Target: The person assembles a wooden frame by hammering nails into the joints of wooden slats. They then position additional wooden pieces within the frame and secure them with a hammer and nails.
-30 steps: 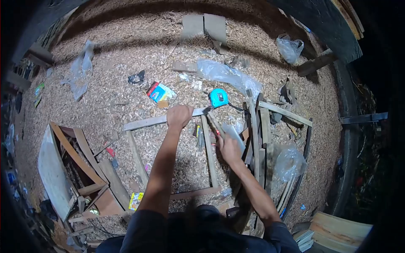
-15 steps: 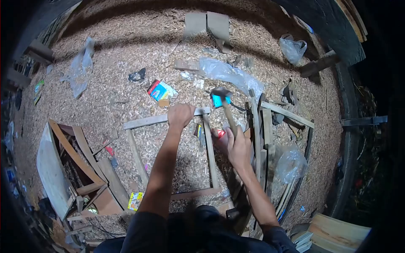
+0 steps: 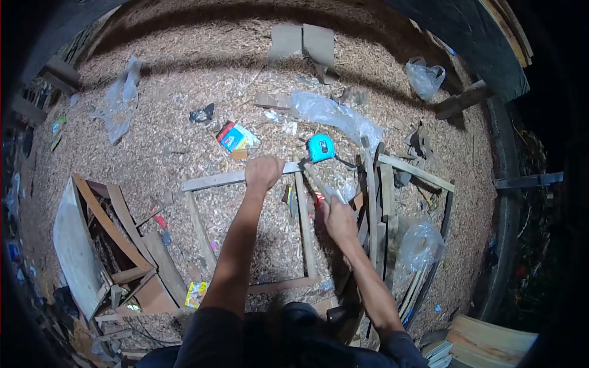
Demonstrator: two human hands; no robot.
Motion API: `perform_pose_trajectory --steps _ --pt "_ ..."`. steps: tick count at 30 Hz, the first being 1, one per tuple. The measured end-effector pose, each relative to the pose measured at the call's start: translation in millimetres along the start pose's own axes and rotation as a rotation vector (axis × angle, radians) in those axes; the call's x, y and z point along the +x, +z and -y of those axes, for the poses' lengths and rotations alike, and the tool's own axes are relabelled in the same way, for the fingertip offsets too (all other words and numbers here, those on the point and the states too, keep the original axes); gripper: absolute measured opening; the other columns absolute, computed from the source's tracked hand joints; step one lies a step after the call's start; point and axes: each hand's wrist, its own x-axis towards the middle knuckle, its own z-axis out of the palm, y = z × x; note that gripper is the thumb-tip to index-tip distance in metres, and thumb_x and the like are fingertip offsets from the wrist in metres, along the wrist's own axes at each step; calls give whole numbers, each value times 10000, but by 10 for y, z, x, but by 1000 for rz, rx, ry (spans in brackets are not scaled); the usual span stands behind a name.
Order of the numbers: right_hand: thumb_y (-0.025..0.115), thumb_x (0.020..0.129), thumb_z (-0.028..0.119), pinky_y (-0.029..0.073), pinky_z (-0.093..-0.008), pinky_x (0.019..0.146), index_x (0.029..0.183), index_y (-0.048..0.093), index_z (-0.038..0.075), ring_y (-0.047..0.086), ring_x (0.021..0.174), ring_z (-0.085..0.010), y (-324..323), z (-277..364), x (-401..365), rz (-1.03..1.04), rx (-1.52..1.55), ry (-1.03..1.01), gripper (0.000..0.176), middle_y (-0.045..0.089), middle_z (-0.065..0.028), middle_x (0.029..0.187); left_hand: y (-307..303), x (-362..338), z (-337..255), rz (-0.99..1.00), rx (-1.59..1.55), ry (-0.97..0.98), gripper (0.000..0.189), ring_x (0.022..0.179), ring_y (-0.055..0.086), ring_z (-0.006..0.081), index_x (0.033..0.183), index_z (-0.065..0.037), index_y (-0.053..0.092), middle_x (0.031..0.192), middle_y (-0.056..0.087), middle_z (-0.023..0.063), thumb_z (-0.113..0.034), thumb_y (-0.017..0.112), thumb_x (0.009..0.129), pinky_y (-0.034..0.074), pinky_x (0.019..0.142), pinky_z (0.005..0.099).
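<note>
My left hand [image 3: 264,172] is closed around the far bar of a wooden frame [image 3: 211,181], just left of its far right corner. In my right hand [image 3: 341,219] is a hammer [image 3: 315,180], gripped by its wooden handle. Its dark head is down at that corner, where the far bar meets the right side bar [image 3: 305,227]. A turquoise tape measure [image 3: 321,148] lies just beyond the corner on the wood shavings.
Wooden pieces [image 3: 372,202] stand close to the right of my right hand. A curved wooden assembly [image 3: 104,227] lies at the left. Plastic sheeting [image 3: 334,113], a colourful packet [image 3: 233,136] and a clear plastic bag [image 3: 422,244] lie on the shavings-covered ground.
The hammer has swung down from above the tape measure to the frame's corner, uncovering the tape measure. My right hand has dropped slightly; my left hand keeps its hold on the far bar.
</note>
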Motion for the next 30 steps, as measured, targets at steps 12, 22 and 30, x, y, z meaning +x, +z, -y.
perform_pose_trajectory --steps 12,22,30 --pt "535 973 224 470 -552 637 960 594 -29 615 742 -491 -640 443 36 157 125 312 260 610 -319 783 184 -1 70 24 62 10 447 773 696 323 736 -88 726 808 711 164 -318 396 929 537 737 442" --pt "533 983 219 463 -491 565 943 591 -60 620 659 -460 -496 433 119 75 189 223 287 611 -292 723 179 24 54 83 -41 -53 505 793 670 385 763 -29 722 839 684 225 -353 370 925 521 763 473" --pt "538 975 290 466 -552 609 925 598 -26 619 698 -485 -418 212 -36 115 45 197 326 611 -311 731 166 -6 81 79 7 32 476 782 691 356 767 -54 740 817 703 197 -347 396 919 532 758 462"
